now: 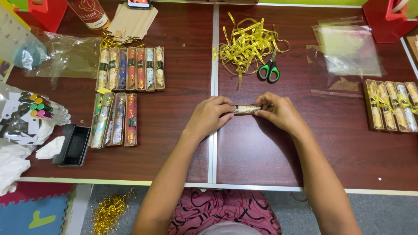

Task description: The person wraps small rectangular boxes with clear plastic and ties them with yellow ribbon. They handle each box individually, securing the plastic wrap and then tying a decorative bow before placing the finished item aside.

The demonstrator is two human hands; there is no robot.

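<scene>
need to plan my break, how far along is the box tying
Done: four ribbon-tied boxes sit at the right. In hand: the left hand and right hand hold one narrow box between them. Left: two rows of untied boxes and, with gold ribbon and scissors ready.

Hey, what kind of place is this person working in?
Probably a small gift-packing workbench at a home or craft workshop. Both hands, left hand and right hand, hold a slim decorated box; rows of similar boxes, gold ribbon, scissors and clear bags lie on the table.
</scene>
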